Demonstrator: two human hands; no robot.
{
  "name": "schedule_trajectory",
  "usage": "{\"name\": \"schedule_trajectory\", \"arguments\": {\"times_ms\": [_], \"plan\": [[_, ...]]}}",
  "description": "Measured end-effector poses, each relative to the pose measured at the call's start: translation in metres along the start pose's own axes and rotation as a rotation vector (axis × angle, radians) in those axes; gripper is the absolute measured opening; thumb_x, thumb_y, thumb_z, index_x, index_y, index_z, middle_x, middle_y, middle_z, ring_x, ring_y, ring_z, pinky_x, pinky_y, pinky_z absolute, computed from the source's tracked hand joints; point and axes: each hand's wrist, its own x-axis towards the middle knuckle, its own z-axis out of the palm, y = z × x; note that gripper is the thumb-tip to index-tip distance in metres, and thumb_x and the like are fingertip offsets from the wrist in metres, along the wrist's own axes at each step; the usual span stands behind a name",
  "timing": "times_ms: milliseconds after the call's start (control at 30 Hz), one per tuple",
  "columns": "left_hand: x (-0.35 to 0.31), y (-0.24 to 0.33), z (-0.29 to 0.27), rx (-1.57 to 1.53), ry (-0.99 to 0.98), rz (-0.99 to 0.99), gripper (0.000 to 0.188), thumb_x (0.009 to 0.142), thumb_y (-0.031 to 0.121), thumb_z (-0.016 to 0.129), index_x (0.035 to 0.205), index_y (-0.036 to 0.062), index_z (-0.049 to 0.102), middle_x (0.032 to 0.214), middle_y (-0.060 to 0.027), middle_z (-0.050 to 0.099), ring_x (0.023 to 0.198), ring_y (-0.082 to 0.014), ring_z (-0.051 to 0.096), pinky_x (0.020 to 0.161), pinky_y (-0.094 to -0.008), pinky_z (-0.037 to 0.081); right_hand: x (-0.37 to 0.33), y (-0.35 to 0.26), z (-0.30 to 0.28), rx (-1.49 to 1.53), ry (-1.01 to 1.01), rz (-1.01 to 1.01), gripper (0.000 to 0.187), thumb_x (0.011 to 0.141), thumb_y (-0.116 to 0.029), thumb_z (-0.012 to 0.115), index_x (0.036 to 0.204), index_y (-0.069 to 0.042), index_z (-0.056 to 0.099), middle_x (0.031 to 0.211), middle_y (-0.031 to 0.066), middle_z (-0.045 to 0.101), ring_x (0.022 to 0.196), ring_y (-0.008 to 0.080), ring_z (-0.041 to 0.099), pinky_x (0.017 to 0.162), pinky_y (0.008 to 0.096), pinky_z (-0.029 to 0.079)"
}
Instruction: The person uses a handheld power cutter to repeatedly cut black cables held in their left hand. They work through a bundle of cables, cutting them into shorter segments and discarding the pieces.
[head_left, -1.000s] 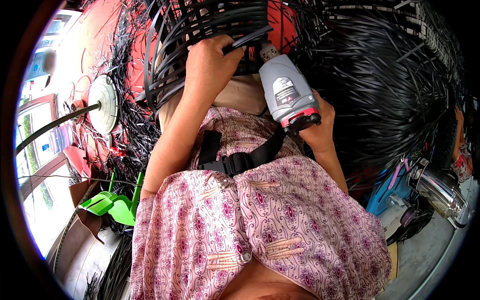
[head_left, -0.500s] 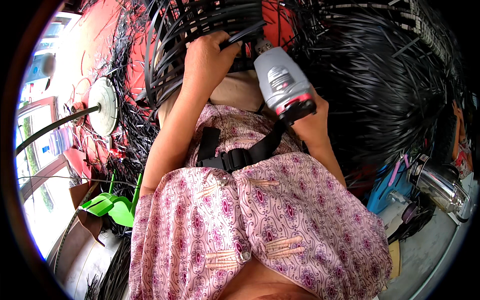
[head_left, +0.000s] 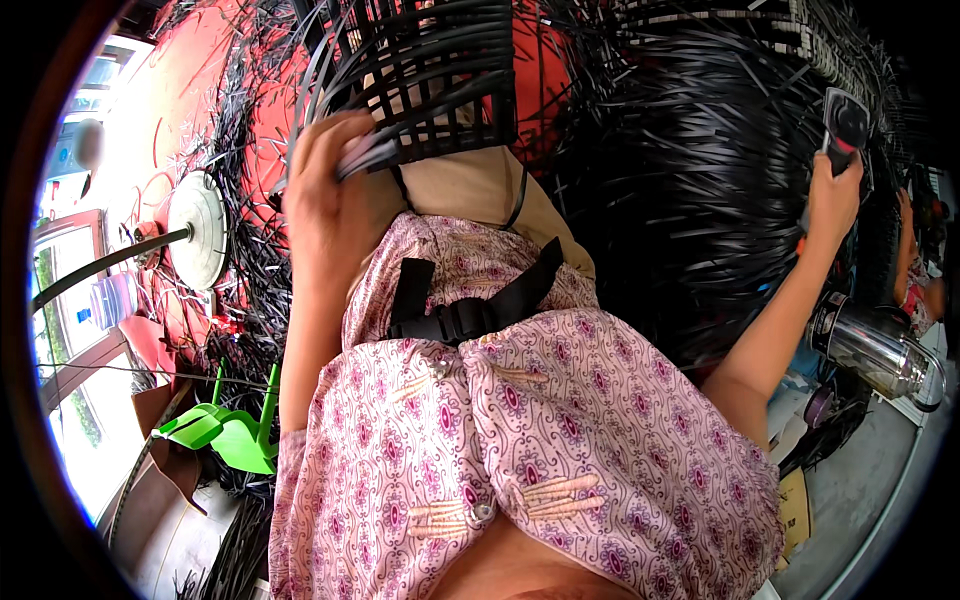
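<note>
On my lap, over tan trousers, stands a half-woven basket [head_left: 440,95] of black plastic strips, with long loose strips bending out at its left. At that side is my left hand [head_left: 325,185], blurred, its fingers curled round the strips at the basket's lower left corner. My right hand [head_left: 835,195] is stretched far out to the right, closed round the handle of a grey-and-black power tool [head_left: 846,125] with a little red on it. The tool is seen end-on, well away from the basket, above the right side of a big heap of black strips [head_left: 690,190].
Left are a pale round disc [head_left: 198,230] on a dark rod and a bright green plastic thing [head_left: 235,430]. A steel flask [head_left: 865,350] stands at lower right. Another person's arm [head_left: 905,250] shows at the far right. A light woven frame [head_left: 790,30] lies at the back.
My right hand has carried the power tool from the basket's edge far to the right. My left hand has moved left and down, from the basket's middle to its lower left corner.
</note>
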Motion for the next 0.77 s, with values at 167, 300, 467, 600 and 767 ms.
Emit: {"name": "schedule_trajectory", "arguments": {"times_ms": [167,300,467,600,767], "plan": [[-0.046,0.006,-0.033,-0.381,-0.152,-0.630,0.025,0.102,0.018,0.048,0.097,0.0014,0.066,0.067,0.0031,0.053,0.062,-0.0049,0.047,0.058,-0.0224,0.037,0.085,0.092,0.088,-0.259,-0.254,0.127,0.072,0.089,-0.050,0.058,0.139,-0.001,0.046,0.132,0.0230,0.057,0.119,0.0392,0.057,0.100,0.0483,0.043],[-0.066,0.014,-0.021,-0.479,-0.395,-0.658,0.019,0.097,0.013,0.052,0.095,0.0003,0.067,0.068,0.0018,0.053,0.065,-0.0070,0.048,0.061,-0.0232,0.039,0.110,0.130,0.127,-0.265,-0.215,0.252,0.073,0.088,-0.055,0.059,0.135,0.001,0.051,0.129,0.0260,0.057,0.116,0.0411,0.057,0.100,0.0486,0.043],[-0.058,0.018,-0.009,-0.465,-0.636,-0.737,0.015,0.089,0.003,0.053,0.099,-0.0031,0.063,0.085,-0.0070,0.065,0.080,-0.0143,0.060,0.078,-0.0270,0.047,0.026,0.010,0.069,-0.273,0.175,-0.213,0.051,0.091,-0.046,0.061,0.116,-0.002,0.066,0.108,0.0196,0.068,0.106,0.0359,0.061,0.093,0.0447,0.047],[-0.056,0.016,-0.003,-0.406,-0.632,-0.588,0.014,0.093,0.007,0.056,0.096,-0.0030,0.064,0.085,-0.0087,0.065,0.081,-0.0157,0.061,0.079,-0.0281,0.048,-0.100,-0.131,0.092,1.090,-0.709,-0.087,0.027,0.091,-0.026,0.066,0.106,-0.005,0.074,0.094,0.0034,0.073,0.084,0.0115,0.066,0.078,0.0264,0.050],[-0.056,0.014,-0.004,-0.387,-0.630,-0.602,0.017,0.095,0.013,0.058,0.099,-0.0013,0.066,0.087,-0.0096,0.065,0.084,-0.0177,0.062,0.081,-0.0284,0.047,-0.170,-0.201,0.155,1.467,-1.203,0.010,0.036,0.091,-0.030,0.068,0.118,-0.007,0.070,0.105,0.0028,0.072,0.094,0.0117,0.064,0.084,0.0226,0.048]]}}
